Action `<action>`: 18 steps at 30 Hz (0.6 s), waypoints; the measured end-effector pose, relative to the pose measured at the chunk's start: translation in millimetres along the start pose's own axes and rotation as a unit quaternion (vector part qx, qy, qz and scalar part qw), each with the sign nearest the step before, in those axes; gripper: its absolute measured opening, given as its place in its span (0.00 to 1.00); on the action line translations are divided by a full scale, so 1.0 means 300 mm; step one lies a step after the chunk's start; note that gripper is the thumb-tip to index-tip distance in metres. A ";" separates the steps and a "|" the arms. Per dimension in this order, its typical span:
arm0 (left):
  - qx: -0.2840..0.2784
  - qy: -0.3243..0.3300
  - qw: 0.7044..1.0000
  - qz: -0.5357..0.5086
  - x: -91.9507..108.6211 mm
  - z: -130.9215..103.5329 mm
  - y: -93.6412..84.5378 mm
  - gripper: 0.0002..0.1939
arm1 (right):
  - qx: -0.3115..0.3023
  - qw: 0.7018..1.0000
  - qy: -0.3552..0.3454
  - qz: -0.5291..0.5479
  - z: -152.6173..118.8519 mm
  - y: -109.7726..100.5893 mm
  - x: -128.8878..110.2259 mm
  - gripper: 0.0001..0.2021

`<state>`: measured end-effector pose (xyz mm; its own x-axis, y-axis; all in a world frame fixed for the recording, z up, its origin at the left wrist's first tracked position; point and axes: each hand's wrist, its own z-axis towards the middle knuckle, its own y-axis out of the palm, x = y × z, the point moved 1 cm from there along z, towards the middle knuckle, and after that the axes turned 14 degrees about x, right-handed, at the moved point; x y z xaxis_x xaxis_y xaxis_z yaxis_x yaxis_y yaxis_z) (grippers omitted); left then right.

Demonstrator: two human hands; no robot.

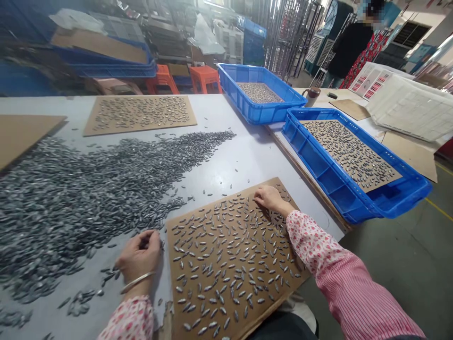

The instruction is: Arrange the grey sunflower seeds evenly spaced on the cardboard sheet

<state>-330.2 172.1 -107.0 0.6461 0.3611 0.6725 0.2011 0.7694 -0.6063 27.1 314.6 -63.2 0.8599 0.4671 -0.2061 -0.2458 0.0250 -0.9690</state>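
A brown cardboard sheet (pixel 226 245) lies in front of me, strewn with small grey spindle-shaped metal pieces spaced apart. Over its far right part, my right hand (pixel 269 197) is closed in a pinch, fingertips close to the board; what they hold is too small to make out. My left hand (pixel 139 255) is curled closed just left of the sheet, near the edge of the big heap of metal pieces (pixel 88 189). Grey pieces show by its fingertips, but the inside of the hand is hidden.
Another cardboard sheet covered with pieces (pixel 141 113) lies at the far table edge. To the right stand two blue crates (pixel 318 182), each holding a loaded sheet. A mug (pixel 312 96), orange stools (pixel 205 78) and a person (pixel 354 45) are farther back.
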 end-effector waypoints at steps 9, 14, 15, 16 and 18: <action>-0.005 -0.013 1.000 0.002 -0.006 -0.003 0.003 0.16 | -0.019 0.998 -0.025 0.049 -0.002 -0.017 -0.021 0.10; -0.012 -0.025 1.000 -0.005 0.008 0.000 -0.003 0.16 | 0.030 0.992 0.121 0.011 0.043 -0.023 0.031 0.11; -0.012 -0.024 1.000 -0.006 0.010 0.000 -0.004 0.15 | 0.018 0.991 0.129 0.005 0.051 -0.019 0.035 0.11; -0.010 -0.021 1.000 -0.007 0.010 0.000 -0.004 0.15 | 0.000 0.992 0.130 0.005 0.057 -0.013 0.036 0.11; -0.005 -0.012 1.000 -0.009 0.008 -0.001 -0.004 0.15 | -0.039 0.992 0.118 0.014 0.065 0.001 0.028 0.10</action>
<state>-328.6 171.9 -104.6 0.6246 0.3592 0.6935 0.2202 0.7709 -0.5976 25.6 335.9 -62.5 0.9366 0.2460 -0.2496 -0.2430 -0.0572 -0.9683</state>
